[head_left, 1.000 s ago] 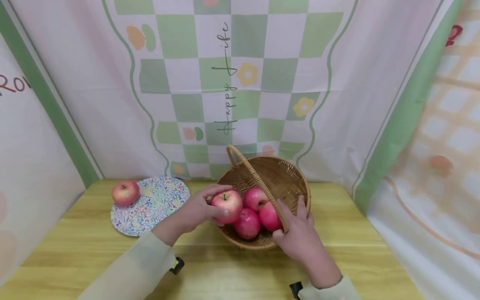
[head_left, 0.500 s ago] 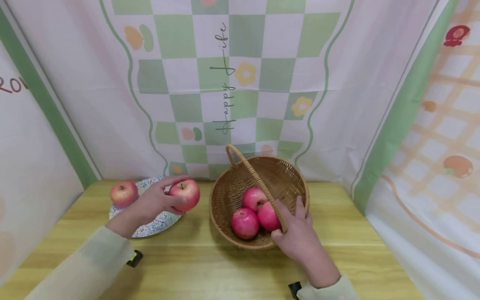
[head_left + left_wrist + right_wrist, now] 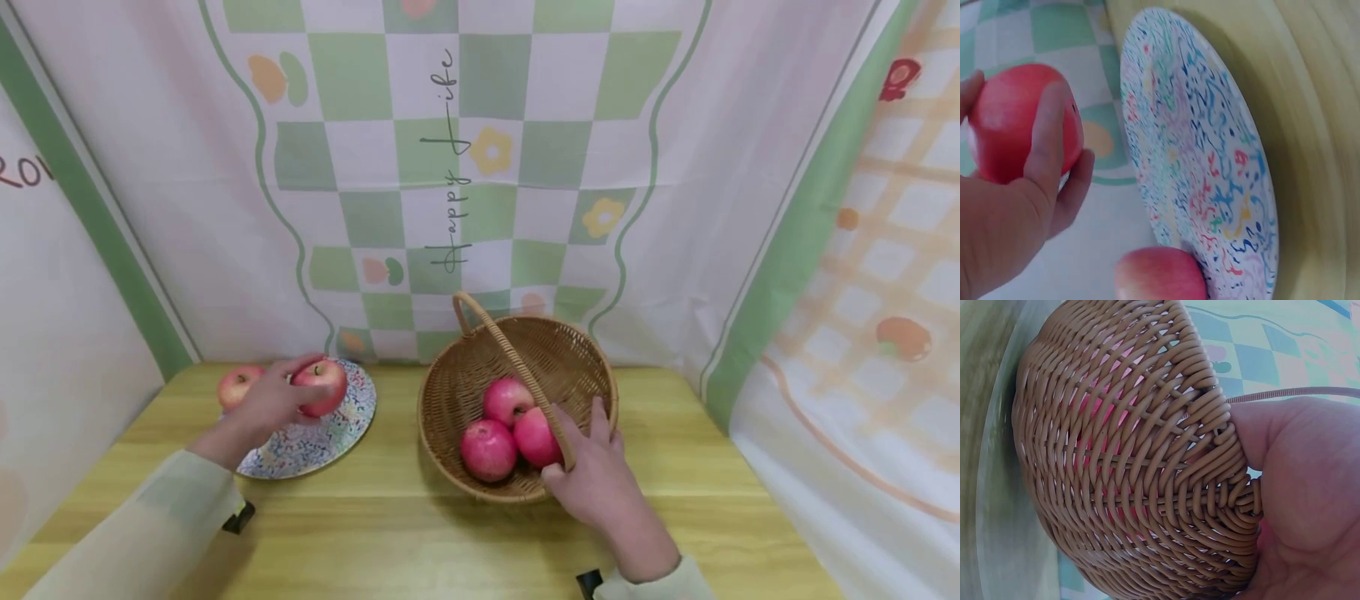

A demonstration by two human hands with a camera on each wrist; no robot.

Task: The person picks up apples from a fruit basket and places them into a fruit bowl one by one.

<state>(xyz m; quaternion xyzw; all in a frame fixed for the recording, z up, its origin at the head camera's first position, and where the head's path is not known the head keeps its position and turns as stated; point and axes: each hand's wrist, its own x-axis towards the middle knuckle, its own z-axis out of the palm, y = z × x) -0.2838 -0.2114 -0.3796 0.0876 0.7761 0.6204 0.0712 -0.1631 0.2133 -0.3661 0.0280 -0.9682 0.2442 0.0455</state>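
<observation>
Apple [image 3: 330,387] is grasped in my left hand [image 3: 270,403], above the plate [image 3: 300,458], toward its far edge; I should lower it gently. My right hand [image 3: 600,482], fingers spread, rests at edge of basket [image 3: 573,362].

yellowish wood-grain counter [image 3: 450,542] under the fingers [image 3: 1047,137], kinda cute checkered "Happy Life" cloth [image 3: 420,150] beyond them, orange-plaid cloth [image 3: 892,275] off to their right

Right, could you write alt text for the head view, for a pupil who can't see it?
A person's left hand holds a red apple above a colourfully patterned plate; another apple sits at the plate's edge. The right hand grips the rim of a wicker basket holding three red apples, on a wood-grained table.
</observation>
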